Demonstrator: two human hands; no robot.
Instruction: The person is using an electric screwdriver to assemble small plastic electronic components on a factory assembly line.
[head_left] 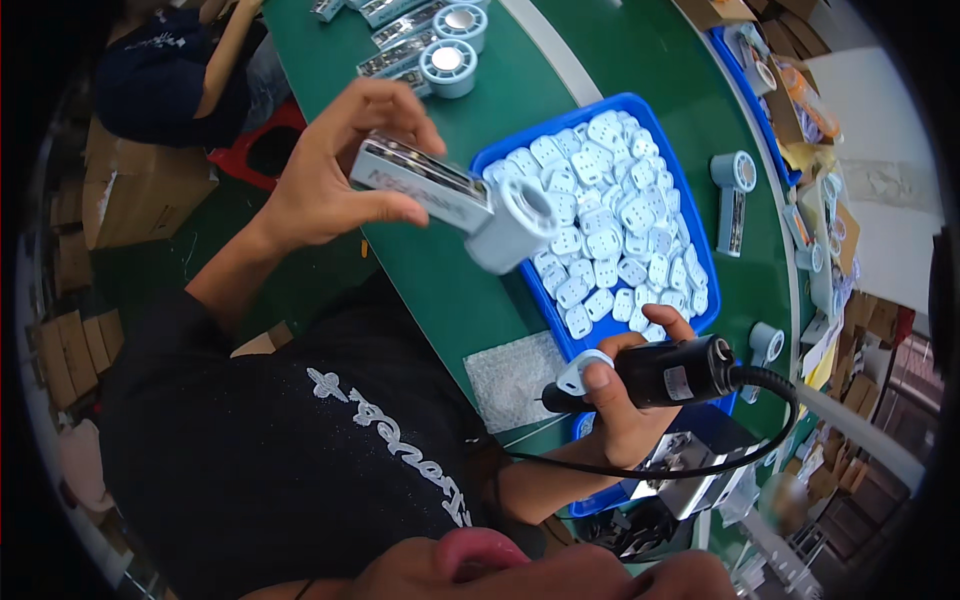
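Observation:
My left hand (325,165) grips a pale blue handheld device (430,190) by its long handle, thumb on one side and fingers curled over the other. The handle's open side shows inner parts, and its round head (512,225) points right over a blue tray. In my right hand (635,425) lies a black electric screwdriver (665,378), its tip pointing left. Between the same hand's fingers and thumb is a small pale blue cover plate (583,372) with a hole. Device and plate are apart.
The blue tray (712,300) is heaped with small pale blue covers (600,215). Similar devices (448,68) lie at the table's far end, another (735,195) on the right. Bubble wrap (515,380) lies near the edge. A black cable (795,400) loops from the screwdriver. Another person (185,75) sits far left.

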